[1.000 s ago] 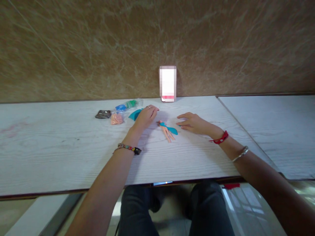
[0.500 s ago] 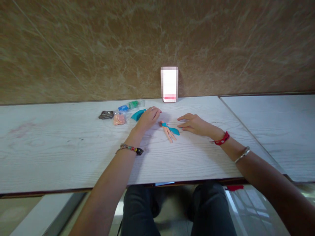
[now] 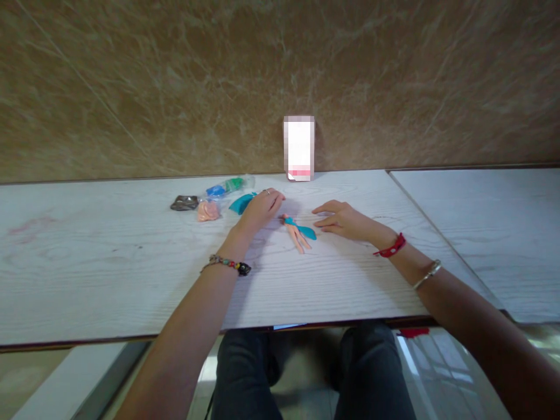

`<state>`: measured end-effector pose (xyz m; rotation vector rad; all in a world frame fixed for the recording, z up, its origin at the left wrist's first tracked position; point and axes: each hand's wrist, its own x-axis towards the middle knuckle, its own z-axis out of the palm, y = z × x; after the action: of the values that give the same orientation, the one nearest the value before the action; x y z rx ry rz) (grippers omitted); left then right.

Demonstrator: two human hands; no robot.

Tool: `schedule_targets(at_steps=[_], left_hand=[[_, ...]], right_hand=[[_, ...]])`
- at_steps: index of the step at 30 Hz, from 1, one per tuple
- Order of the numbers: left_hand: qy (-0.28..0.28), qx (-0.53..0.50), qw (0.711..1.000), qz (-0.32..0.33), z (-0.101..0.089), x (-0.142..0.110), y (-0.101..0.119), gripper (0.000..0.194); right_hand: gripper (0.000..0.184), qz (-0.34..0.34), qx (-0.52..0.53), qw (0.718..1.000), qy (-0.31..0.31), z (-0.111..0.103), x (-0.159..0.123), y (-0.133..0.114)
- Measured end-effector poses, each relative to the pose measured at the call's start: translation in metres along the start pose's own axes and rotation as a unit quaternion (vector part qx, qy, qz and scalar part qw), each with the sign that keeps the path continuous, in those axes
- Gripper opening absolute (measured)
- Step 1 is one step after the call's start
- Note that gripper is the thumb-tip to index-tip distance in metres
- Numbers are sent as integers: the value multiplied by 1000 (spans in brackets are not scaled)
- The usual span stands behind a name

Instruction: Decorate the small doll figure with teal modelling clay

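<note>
A small clay figure (image 3: 298, 232) in peach with a teal skirt lies on the white table (image 3: 131, 274) between my hands. My left hand (image 3: 259, 208) rests palm down just left of the figure's head, its fingers lightly curved and holding nothing, partly over a teal clay lump (image 3: 240, 203). My right hand (image 3: 341, 220) lies flat to the right of the figure with its fingers stretched toward the teal skirt and empty.
Left of my left hand lie a peach clay lump (image 3: 207, 210), a dark grey lump (image 3: 184, 202) and a clear bag with blue and green clay (image 3: 228, 186). A phone (image 3: 298, 148) leans on the brown marble wall. A second tabletop (image 3: 490, 221) adjoins at the right.
Hardly anything differs. My right hand's fingers have flattened slightly and edged away from the teal skirt. The view has wobbled a little.
</note>
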<state>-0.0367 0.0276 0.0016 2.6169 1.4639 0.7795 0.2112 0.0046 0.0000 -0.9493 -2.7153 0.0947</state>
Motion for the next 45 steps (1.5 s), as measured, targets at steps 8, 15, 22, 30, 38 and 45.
schedule_targets(at_steps=[8,15,22,30,38,45], left_hand=[[-9,0,1000,-2,-2,0,3,34],[-4,4,1000,5,-1,0,1,33],[6,13,1000,4,-1,0,0,32],[-9,12,1000,-5,-2,1,2,31],[-8,10,1000,-4,-1,1,1,32],[2,-2,1000,13,-1,0,0,30]], right_hand=[[23,14,10,1000,2,-1,1,-2],[20,22,17,1000,4,-3,-1,0],[15,33,61,997,46,-4,-1,5],[21,134,82,986,61,-5,4,-5],[20,48,-27,998,3,-5,-3,1],[23,39,-79,996,-19,-8,-10,-9]])
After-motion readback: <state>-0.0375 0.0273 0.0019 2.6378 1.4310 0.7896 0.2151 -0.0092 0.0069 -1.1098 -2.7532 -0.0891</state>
